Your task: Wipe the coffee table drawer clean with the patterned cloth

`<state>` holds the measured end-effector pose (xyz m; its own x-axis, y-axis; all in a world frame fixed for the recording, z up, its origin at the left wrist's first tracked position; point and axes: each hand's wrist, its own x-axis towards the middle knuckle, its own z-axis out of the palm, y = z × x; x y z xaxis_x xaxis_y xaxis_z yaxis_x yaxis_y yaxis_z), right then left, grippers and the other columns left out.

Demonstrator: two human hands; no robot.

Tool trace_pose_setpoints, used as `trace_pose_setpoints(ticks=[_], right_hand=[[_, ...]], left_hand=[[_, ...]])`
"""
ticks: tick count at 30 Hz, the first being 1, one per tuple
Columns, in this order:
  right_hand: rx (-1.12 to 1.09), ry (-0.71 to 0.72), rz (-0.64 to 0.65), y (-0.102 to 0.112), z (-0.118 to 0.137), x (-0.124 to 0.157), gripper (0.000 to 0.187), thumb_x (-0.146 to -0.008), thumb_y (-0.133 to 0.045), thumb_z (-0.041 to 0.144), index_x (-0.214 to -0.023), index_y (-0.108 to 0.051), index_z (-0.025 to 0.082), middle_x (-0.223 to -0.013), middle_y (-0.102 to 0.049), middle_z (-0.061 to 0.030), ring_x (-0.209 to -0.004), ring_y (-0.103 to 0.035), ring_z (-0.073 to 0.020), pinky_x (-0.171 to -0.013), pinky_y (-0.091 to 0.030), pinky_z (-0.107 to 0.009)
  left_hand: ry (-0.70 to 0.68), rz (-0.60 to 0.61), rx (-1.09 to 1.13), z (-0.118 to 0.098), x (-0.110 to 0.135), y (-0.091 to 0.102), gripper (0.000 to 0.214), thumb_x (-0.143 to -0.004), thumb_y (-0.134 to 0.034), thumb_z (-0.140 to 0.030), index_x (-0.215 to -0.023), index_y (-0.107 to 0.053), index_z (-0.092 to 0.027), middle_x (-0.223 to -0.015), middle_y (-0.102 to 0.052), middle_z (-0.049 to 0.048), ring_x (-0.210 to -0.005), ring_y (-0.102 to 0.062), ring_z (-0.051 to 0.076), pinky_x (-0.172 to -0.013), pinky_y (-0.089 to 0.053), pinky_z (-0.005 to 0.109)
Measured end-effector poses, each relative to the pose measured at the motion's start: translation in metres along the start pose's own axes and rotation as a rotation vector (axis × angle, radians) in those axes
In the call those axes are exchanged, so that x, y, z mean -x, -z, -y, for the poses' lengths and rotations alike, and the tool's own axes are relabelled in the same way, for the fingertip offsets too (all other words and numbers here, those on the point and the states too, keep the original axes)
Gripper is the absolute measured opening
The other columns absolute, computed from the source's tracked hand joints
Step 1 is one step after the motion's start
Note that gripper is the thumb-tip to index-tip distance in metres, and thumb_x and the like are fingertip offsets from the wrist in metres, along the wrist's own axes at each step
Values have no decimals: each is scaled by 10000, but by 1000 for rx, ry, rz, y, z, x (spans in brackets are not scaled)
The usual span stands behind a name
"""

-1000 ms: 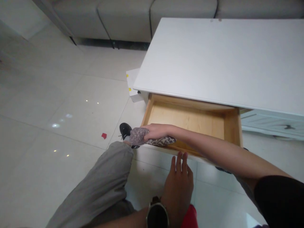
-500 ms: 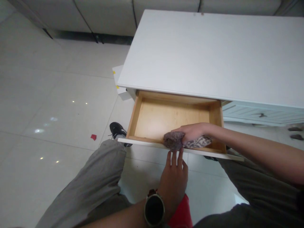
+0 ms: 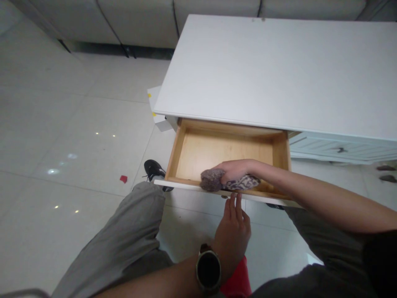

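Observation:
A wooden drawer with a white front is pulled out of the white table. My right hand grips a brown patterned cloth and presses it on the drawer's front edge, inside the near wall. Part of the cloth spreads to the right beneath the hand. Below the drawer front, my left hand, with a watch on its wrist, has its fingers stretched out, the tips against the outer face. A small dark knob shows just left of those fingertips.
A grey sofa stands behind the table. Beside the table's left end lies a white box with yellow marks. A red scrap is on the tiled floor, and a red object sits below my left wrist. A shut drawer is at right.
My right hand and the cloth have slid left along the drawer's front edge. My left hand has shifted slightly right, uncovering the knob.

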<state>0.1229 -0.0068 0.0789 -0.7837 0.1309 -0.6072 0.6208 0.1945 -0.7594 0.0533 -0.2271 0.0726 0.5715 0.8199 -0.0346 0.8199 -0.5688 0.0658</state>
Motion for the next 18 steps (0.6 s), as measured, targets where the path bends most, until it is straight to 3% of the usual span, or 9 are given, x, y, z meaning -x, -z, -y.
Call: trace_pose_setpoints(ticks=[5,9,13,18], right_hand=[[23,210,-67,-1,54,-80,417,-677,-672,185,-1092,-711,164,-1095,-768,-55,-979,-688,-239,-828,-519,-285],[37,287,-80,-3,72,-108,326,-668,-675,156,-992,-706,160,-999,-778,-39,-927,-691,-227,-766,-516,-265],[90,231,-58,0,61,-87,334,-665,-683,162,-998,-718,169,-993,-776,-45,-897,-690,-234,-761,-526,-301],[54,73,22,3,18,-18,458,-624,-681,136,-1075,-742,188,-984,-775,-33,-877,-694,-227,-775,-543,-322]], left_hand=[[-21,-37,-74,-5,-3,4,372,-959,-513,-248,-1089,-725,27,-1352,-602,361,-1292,-602,428,-1062,-493,614],[-2,-25,-88,-11,-6,4,386,-955,-511,-236,-1080,-735,52,-1333,-599,383,-1289,-599,447,-1086,-454,647],[30,-48,-119,-15,-9,-1,369,-955,-507,-238,-1053,-756,17,-1324,-624,349,-1261,-624,440,-1074,-453,670],[27,-11,-104,-16,-10,-3,374,-959,-513,-239,-1067,-748,31,-1328,-609,364,-1273,-615,436,-1070,-468,648]])
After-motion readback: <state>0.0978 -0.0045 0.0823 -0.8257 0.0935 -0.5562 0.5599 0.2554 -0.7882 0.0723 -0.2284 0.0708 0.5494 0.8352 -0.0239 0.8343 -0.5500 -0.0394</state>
